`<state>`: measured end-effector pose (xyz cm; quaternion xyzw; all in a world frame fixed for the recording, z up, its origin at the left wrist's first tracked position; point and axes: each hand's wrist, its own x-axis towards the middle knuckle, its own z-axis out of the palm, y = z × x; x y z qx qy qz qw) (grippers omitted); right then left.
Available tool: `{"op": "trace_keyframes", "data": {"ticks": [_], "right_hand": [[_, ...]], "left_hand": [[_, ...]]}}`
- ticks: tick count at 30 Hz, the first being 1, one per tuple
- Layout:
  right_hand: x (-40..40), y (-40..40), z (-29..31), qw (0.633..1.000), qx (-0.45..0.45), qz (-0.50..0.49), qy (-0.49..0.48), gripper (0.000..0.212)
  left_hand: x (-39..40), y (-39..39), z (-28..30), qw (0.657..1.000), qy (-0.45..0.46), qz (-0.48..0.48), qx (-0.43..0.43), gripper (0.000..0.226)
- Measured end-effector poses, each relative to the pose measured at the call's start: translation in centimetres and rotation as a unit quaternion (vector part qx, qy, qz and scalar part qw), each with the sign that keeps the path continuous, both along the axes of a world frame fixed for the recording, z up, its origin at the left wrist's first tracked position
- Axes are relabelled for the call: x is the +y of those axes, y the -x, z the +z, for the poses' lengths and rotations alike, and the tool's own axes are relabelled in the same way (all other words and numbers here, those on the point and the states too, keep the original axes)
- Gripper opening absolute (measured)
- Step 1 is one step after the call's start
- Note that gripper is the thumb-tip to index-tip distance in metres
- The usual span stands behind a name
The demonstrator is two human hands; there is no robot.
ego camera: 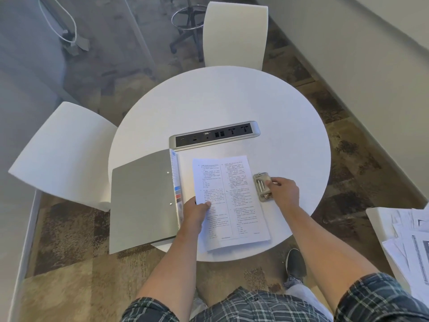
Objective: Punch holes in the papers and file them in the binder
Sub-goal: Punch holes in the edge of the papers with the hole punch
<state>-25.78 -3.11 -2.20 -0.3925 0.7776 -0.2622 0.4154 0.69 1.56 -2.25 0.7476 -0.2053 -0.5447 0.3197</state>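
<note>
Metal is showing under the right hand (283, 189), whose fingers (272, 182) are curling down over the near end of the hole punch (262, 187), closed on it from the right side. The punch is sitting on the table just beside the right edge of the papers (232, 196), touching or almost touching that edge; whether the sheets are already inside its slot cannot be told. The left hand (196, 211) is pinching the left edge of the papers, thumb lying on top of the printed page and the other fingers tucked out of sight beneath, so it is gripping the stack. The papers are lying as a slightly fanned stack of printed sheets near the front of the round white table (220, 101), their bottom ends reaching close to the table's near rim. Just to the left of them the grey binder (141, 201) is lying open, its cover flat and hanging over the table's left edge, with two small rivets showing on the cover. Behind the papers a power and data strip (214, 135) is lying set into the tabletop. Two white chairs (234, 36) are standing around the table, one at the far side and one at the left. At the far right, more loose sheets (408, 242) are lying on another white surface.
</note>
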Motion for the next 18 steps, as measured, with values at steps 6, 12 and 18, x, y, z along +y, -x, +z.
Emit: {"op": "trace_keyframes", "data": {"ticks": [6, 12, 18], "right_hand": [[-0.1, -0.6, -1.0, 0.998, -0.058, -0.035, -0.009, 0.008], [-0.3, -0.4, -0.6, 0.995, -0.088, -0.037, -0.016, 0.015], [-0.2, -0.2, -0.1, 0.995, -0.096, -0.024, -0.011, 0.014]], "left_hand": [[0.2, -0.1, -0.2, 1.0, -0.006, 0.011, -0.005, 0.036], [0.0, 0.4, -0.9, 0.999, -0.006, -0.001, -0.037, 0.032], [-0.4, 0.6, -0.8, 0.996, 0.0, -0.005, -0.093, 0.013]]}}
